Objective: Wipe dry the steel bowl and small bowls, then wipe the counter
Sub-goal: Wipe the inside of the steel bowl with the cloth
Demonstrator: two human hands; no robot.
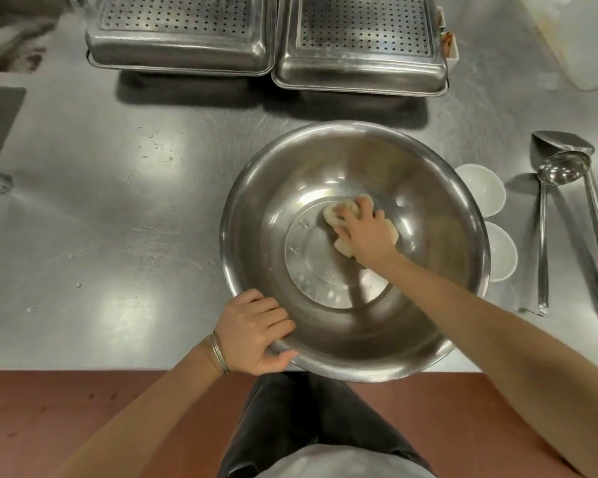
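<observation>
Two hands work at one steel bowl [354,251]: the right hand [366,232] lies palm-down inside it, fingers spread and pressing a pale crumpled cloth [339,220] against the flat bottom, just beyond the centre, with the cloth showing under and ahead of the fingertips. The left hand [256,331] is closed on the near-left rim, fingers curled over the edge and thumb against the outer wall. Round and upright, the bowl opens straight up and slightly overhangs the near edge of the bench [118,208]. Just beside its right rim sit two small white bowls [485,193], mouths up, one nearer than the other. Farther right lie a ladle [549,215] and a spatula [591,201], handles pointing toward the person.
</observation>
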